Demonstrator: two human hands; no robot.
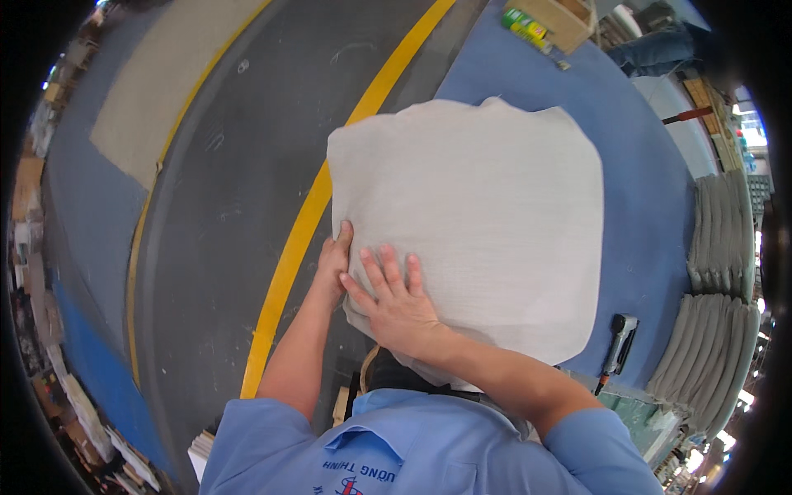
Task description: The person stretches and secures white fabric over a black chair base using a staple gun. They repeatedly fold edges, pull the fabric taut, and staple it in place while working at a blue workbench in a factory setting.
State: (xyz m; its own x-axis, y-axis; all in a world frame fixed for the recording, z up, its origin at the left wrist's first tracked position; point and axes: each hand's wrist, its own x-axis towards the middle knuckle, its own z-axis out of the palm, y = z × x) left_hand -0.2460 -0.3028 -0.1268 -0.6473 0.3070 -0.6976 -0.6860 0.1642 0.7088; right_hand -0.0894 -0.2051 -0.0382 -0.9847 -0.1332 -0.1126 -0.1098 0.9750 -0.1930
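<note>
A large off-white fabric cushion (478,214) lies on a blue-covered worktable (643,206), overhanging its near-left edge. My right hand (396,305) rests flat on the cushion's near-left corner, fingers spread. At the cushion's left edge my left hand (334,260) grips the side of the same corner, fingers curled around the fabric.
A black staple gun (619,342) lies on the table at the near right. Stacks of grey fabric pieces (718,289) line the right edge. A cardboard box (565,21) and green items (524,25) sit at the far end. A yellow floor line (313,214) runs left of the table.
</note>
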